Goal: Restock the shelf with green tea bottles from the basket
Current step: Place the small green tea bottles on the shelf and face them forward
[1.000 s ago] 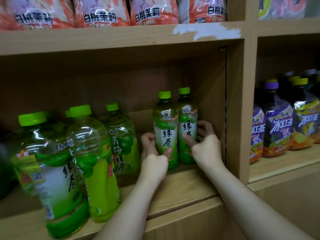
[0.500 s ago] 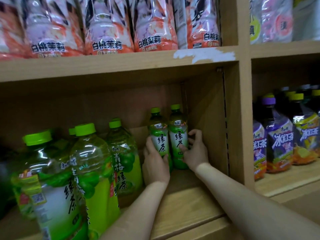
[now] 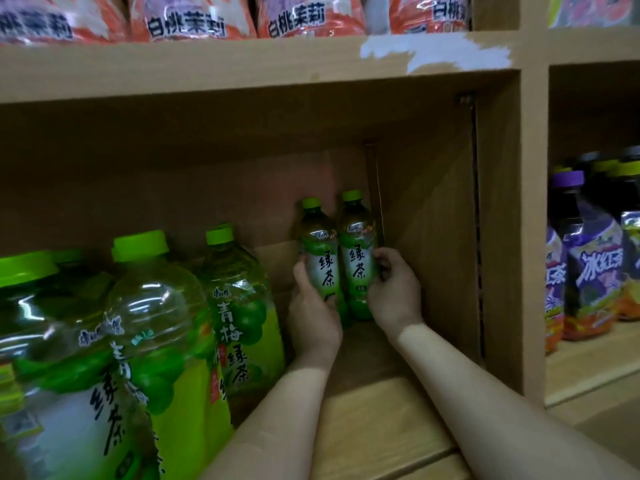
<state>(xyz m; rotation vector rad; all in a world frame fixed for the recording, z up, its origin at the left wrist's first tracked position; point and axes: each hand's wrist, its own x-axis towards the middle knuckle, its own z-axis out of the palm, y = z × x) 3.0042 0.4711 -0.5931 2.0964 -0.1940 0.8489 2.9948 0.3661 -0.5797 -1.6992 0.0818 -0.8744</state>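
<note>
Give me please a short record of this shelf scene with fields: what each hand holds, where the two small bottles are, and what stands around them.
left hand: grips the left green tea bottle at its label
right hand: grips the right green tea bottle at its label
bottles: upright, side by side, deep by the side wall
to the left: large green tea bottles
shelf above: orange-pink packs
next compartment: purple-labelled bottles
basket: not in view

free: shelf board (image 3: 388, 420) front-centre | left: large bottles (image 3: 239, 306) | right: side wall (image 3: 433, 244) | overhead: upper shelf (image 3: 207, 71)
</note>
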